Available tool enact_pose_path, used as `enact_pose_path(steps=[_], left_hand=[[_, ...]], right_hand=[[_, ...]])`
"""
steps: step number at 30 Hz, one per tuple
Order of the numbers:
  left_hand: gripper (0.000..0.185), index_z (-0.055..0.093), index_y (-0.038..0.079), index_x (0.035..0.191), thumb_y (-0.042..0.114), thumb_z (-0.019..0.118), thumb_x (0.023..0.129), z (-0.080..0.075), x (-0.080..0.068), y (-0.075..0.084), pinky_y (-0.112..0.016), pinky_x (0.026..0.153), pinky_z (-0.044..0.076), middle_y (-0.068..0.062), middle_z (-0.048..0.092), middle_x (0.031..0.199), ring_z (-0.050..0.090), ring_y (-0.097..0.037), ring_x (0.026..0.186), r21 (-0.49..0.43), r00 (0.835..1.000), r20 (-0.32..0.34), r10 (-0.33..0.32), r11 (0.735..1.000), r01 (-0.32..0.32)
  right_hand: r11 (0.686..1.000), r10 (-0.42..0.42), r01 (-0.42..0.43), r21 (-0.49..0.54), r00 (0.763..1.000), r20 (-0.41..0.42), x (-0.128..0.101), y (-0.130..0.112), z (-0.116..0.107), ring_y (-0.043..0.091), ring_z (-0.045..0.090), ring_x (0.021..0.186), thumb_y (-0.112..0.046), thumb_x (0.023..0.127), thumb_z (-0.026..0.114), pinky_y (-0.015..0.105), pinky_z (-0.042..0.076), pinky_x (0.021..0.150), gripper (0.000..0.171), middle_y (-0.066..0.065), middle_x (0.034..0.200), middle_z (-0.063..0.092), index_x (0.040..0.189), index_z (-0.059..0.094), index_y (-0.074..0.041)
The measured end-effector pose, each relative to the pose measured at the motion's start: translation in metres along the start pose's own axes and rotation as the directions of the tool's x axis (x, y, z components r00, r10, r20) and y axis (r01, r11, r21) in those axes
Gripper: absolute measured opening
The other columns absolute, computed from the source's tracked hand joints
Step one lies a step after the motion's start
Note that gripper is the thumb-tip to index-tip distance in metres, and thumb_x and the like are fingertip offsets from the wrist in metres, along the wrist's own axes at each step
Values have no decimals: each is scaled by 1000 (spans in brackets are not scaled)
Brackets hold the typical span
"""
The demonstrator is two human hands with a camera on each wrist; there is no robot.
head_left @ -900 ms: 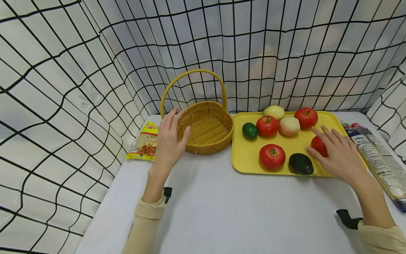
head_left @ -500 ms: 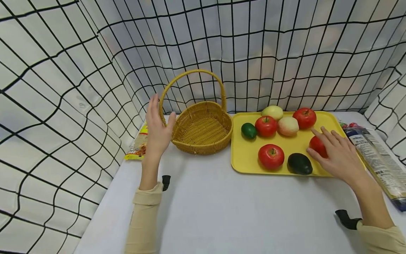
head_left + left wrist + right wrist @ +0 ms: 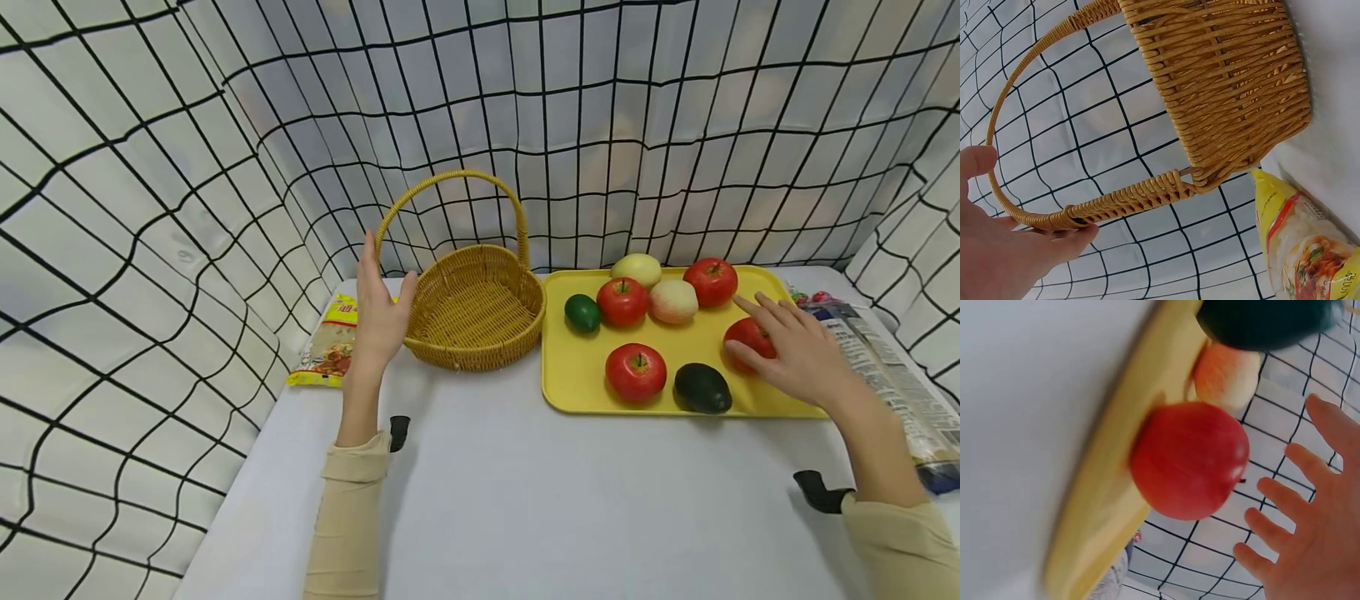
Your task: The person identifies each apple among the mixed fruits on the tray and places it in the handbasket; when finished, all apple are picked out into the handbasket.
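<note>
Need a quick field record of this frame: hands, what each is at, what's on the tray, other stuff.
left hand: open, fingers straight, at the wicker basket handle's left base
right hand: open, fingers spread over a red apple; no grip yet
basket contents: none visible
yellow tray: four red apples, one pale apple, yellow fruit, lime, avocado
table left: yellow snack packet
table right: long printed packet

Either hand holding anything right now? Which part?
Nothing is held. Left hand is open, fingers touching the basket handle near its left base. Right hand is open over a red apple on the tray.
</note>
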State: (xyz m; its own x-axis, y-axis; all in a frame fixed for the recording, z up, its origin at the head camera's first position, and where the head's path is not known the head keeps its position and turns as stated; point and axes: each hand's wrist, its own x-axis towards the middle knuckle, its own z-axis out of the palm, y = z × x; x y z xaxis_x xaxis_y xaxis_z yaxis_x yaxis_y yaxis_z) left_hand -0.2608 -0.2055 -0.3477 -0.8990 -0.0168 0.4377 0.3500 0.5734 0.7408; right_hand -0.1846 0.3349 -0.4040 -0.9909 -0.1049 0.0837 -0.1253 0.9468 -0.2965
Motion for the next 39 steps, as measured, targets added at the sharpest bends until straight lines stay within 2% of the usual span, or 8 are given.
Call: enact_pose_path(steps=[4,10,16,23,28,31,39], left_hand=[[81,-3,31,166,37,51,107,-2,-3,1,-61,129,13,7,1,175,3,-24,163,13,1000,12,-5,1000,4],[82,-8,36,165,43,49,106,-3,-7,2,-62,129,12,5,-4,175,-1,-22,163,67,999,33,4,998,-6],[82,-8,33,165,40,49,107,-7,-8,7,-62,129,12,0,-4,175,0,-26,163,65,999,39,4,998,-6],[84,-11,34,165,38,50,107,-3,-8,10,-62,128,14,-3,-7,175,-1,-30,163,86,999,33,-27,996,24],[84,-9,34,165,35,51,106,0,-8,7,-60,128,17,-4,-3,175,6,-31,162,122,999,-21,-39,992,42],[83,-8,35,165,34,51,106,1,-9,5,-60,129,16,-3,-1,175,6,-30,162,118,999,-27,-47,992,49],[82,-6,31,166,36,50,107,3,-7,9,-58,129,15,-5,-1,175,5,-30,162,128,1000,-14,-16,992,17]], right_hand=[[1000,1,-2,15,999,43,16,5,-9,63,21,143,-56,101,52,85,17,106,82,33,164,22,164,24,-12],[994,53,-68,80,981,187,27,8,-16,66,12,145,-61,100,50,86,10,107,89,38,163,13,163,20,-7],[996,76,-86,26,963,260,30,5,-8,70,13,141,-65,98,50,87,16,105,86,43,160,12,159,29,-8],[997,77,-82,7,955,288,30,7,-9,71,14,138,-63,96,56,86,22,104,90,47,157,13,159,28,-5],[997,58,-72,34,949,308,36,8,-8,73,18,134,-61,95,60,83,31,104,93,48,155,12,158,26,-1],[996,58,-77,45,944,324,37,10,-3,73,19,133,-57,95,63,82,34,103,92,49,154,12,157,26,0],[988,92,-129,90,935,343,33,18,3,71,17,130,-53,93,68,80,37,101,96,48,152,5,158,21,-2]])
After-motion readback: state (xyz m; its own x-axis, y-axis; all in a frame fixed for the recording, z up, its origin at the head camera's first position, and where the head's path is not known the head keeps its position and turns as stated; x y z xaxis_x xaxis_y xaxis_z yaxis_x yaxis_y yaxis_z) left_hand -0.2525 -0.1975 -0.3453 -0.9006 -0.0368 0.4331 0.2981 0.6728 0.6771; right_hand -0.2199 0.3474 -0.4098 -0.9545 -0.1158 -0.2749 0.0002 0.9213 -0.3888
